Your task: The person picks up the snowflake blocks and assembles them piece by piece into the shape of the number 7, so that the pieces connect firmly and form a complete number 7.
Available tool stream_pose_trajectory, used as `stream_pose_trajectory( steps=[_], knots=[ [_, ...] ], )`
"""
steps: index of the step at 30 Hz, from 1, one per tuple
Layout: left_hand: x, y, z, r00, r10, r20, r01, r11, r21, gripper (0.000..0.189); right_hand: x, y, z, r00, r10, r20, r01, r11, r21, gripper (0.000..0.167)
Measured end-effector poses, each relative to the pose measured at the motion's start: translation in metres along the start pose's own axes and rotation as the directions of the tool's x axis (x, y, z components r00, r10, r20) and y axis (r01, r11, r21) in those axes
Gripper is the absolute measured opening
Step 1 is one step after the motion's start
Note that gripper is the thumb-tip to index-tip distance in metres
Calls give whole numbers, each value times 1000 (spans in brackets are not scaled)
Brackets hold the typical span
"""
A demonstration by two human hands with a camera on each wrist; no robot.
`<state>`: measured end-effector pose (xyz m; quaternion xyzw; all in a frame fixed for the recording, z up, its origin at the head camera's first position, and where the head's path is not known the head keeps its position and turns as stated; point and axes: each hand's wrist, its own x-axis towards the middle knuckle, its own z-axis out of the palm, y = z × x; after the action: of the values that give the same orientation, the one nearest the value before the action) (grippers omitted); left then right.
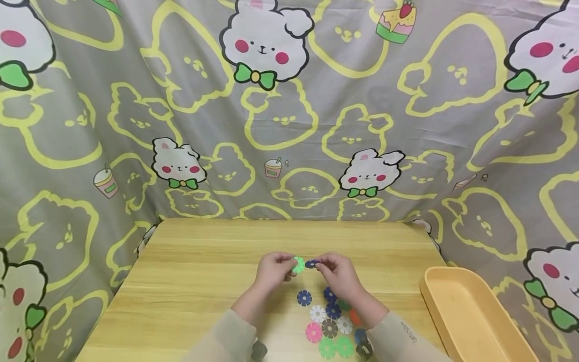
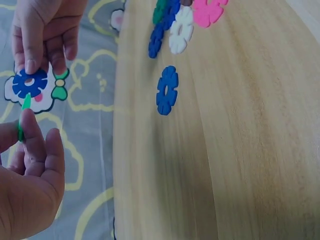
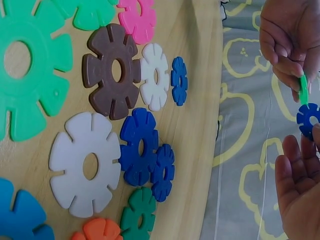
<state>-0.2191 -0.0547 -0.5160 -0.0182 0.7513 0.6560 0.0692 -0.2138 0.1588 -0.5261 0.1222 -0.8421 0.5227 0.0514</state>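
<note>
Above the wooden table (image 1: pixel 203 281), my left hand (image 1: pixel 276 271) pinches a light green snowflake disc (image 1: pixel 298 264) between thumb and fingers. Opposite it, my right hand (image 1: pixel 339 274) pinches a blue snowflake disc (image 1: pixel 311 264) by its edge. In the left wrist view the green disc (image 2: pixel 27 102) is seen edge-on, its tip at the slotted rim of the blue disc (image 2: pixel 21 87). The right wrist view also shows the two rims meeting at about a right angle; how deep they interlock cannot be told. Below the hands lies a single blue disc (image 1: pixel 300 300).
Loose slotted discs lie close to me: pink (image 1: pixel 309 336), brown (image 3: pixel 100 70), white (image 3: pixel 75 145), light green (image 3: pixel 50 45), dark green (image 3: pixel 132 220), orange (image 3: pixel 97 230) and several blue. A yellow-orange tray (image 1: pixel 429 301) stands at the right. A patterned curtain (image 1: pixel 289 110) surrounds the table.
</note>
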Motion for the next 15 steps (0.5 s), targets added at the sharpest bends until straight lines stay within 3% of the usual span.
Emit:
stream_pose_trajectory(
  steps=[7,15],
  knots=[
    [-1,2,3,1000,-16,-15,15,999,-51,25,-1,-2,0,1000,-7,14,6,999,32,11],
    [-5,0,4,996,-80,28,84,980,-180,34,-5,0,-1,998,-57,8,57,998,-20,2]
  ],
)
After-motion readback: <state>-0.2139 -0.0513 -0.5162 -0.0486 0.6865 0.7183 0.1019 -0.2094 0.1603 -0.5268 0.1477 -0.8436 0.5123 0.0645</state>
